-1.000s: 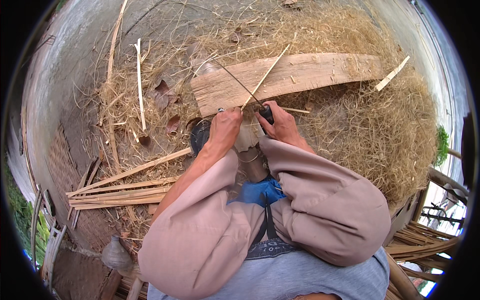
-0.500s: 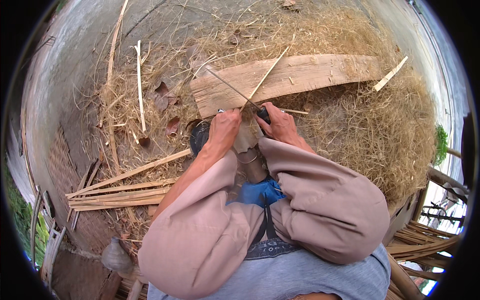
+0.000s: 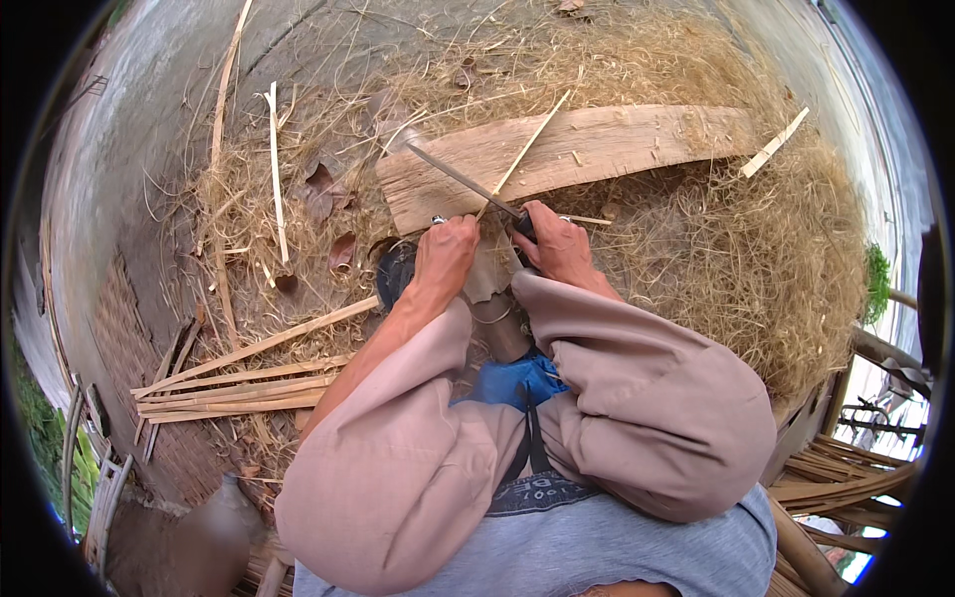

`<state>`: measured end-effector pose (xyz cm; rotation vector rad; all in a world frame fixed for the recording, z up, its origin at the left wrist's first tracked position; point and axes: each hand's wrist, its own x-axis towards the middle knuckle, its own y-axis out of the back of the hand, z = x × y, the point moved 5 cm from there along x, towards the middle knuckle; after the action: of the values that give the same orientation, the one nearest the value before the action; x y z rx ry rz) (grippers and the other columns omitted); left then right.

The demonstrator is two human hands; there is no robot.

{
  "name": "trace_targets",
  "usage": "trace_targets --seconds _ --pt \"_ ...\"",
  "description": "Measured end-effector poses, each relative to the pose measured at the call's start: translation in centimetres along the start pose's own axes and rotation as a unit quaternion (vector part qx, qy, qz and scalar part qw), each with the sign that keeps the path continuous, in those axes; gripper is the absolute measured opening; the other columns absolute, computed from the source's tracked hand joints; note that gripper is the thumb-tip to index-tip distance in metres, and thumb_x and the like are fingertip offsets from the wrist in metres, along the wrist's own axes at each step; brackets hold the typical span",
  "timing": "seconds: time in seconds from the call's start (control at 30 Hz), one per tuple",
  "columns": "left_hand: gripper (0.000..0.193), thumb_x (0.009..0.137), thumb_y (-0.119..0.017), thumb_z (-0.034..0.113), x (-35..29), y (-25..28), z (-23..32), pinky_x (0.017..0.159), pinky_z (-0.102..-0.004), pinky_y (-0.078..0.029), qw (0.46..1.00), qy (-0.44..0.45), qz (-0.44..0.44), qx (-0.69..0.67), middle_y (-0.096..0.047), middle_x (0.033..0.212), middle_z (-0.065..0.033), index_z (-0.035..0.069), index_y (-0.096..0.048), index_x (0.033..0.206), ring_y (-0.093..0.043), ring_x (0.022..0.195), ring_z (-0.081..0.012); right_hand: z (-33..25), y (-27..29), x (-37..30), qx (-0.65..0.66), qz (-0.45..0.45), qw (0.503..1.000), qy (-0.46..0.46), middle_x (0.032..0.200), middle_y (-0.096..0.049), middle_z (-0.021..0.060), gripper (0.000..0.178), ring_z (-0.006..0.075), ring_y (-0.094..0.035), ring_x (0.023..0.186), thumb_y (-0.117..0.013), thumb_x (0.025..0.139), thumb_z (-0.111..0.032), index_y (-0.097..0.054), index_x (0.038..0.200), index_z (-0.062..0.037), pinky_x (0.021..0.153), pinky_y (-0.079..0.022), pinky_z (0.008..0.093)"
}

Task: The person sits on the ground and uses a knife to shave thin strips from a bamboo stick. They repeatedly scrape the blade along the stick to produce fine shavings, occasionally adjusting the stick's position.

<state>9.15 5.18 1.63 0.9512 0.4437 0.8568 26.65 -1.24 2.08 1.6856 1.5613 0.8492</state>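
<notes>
My left hand (image 3: 448, 257) is closed on the near end of a thin bamboo strip (image 3: 530, 149), which slants away to the upper right above a wooden plank. In my right hand (image 3: 559, 249) is the dark handle of a knife (image 3: 453, 174). Its long narrow blade points to the upper left and crosses the strip just beyond my left knuckles. Between my knees, a stiff greyish-brown sheet (image 3: 489, 282) lies under both hands. My left fingertips are hidden.
A broad wooden plank (image 3: 637, 139) lies on curly shavings (image 3: 716, 279). Several split bamboo strips (image 3: 239, 393) are bundled at my left, with loose strips (image 3: 277, 179) farther off. Blue cloth or plastic (image 3: 517, 380) shows between my legs, and a dark rounded thing (image 3: 396, 269) beside my left wrist.
The knife blade has turned slightly and shows more of its flat side. Both hands and the bamboo strip have stayed almost where they were.
</notes>
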Motion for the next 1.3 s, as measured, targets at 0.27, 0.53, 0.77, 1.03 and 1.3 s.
trace_targets --seconds 0.27,0.53,0.77,1.03,1.3 --pt "0.021 0.096 -0.065 0.023 0.2 -1.1 0.5 0.064 -0.0486 -0.058 0.995 -0.018 -0.018 0.097 -0.068 0.086 -0.0178 0.002 -0.062 0.098 -0.071 0.075 -0.0382 5.2 2.2 1.5 0.364 -0.157 0.894 -0.208 0.078 -0.065 0.0017 0.038 0.0091 -0.06 0.06 -0.068 0.1 -0.041 -0.064 0.097 -0.0035 0.052 -0.047 0.0267" --pt "0.039 0.098 -0.066 0.041 -0.1 -0.5 0.7 0.059 -0.0441 -0.056 0.999 0.035 0.002 0.0 -0.069 0.081 -0.0169 0.002 -0.064 0.101 -0.07 0.071 -0.0363 7.8 2.8 1.7 0.2 -0.053 0.951 -0.228 0.07 -0.068 0.003 0.036 0.0098 -0.061 0.058 -0.071 0.097 -0.037 -0.066 0.091 -0.0022 0.051 -0.048 0.0285" --pt "0.05 0.106 -0.054 0.052 -0.3 -4.2 -0.7 0.05 -0.0249 -0.041 0.799 0.279 -0.159 -0.509 -0.047 0.062 0.0046 0.007 -0.062 0.088 -0.046 0.053 -0.0069 5.7 1.6 0.8 0.144 0.019 0.973 -0.178 0.075 -0.071 0.0193 0.037 0.0328 -0.068 0.063 -0.074 0.092 -0.034 -0.066 0.095 0.0022 0.061 -0.052 0.0437" --pt "0.043 0.106 -0.057 0.049 -0.8 -4.8 -0.8 0.046 -0.0217 -0.028 0.637 0.319 -0.201 -0.672 -0.03 0.062 0.0104 0.011 -0.055 0.085 -0.026 0.052 -0.0035 1.7 0.4 -2.3 0.043 -0.028 0.999 -0.013 0.086 -0.066 0.0219 0.032 0.0422 -0.067 0.08 -0.078 0.085 -0.018 -0.055 0.1 -0.0026 0.068 -0.052 0.0498" --pt "0.042 0.106 -0.057 0.047 -2.5 -3.9 -1.0 0.046 -0.0207 -0.028 0.554 0.293 -0.233 -0.743 -0.027 0.063 0.0109 0.011 -0.054 0.086 -0.025 0.052 -0.0035 4.8 2.3 -1.4 -0.076 -0.056 0.994 -0.058 0.089 -0.071 0.0177 0.029 0.0409 -0.071 0.081 -0.077 0.083 -0.025 -0.057 0.095 -0.0077 0.068 -0.055 0.0504"
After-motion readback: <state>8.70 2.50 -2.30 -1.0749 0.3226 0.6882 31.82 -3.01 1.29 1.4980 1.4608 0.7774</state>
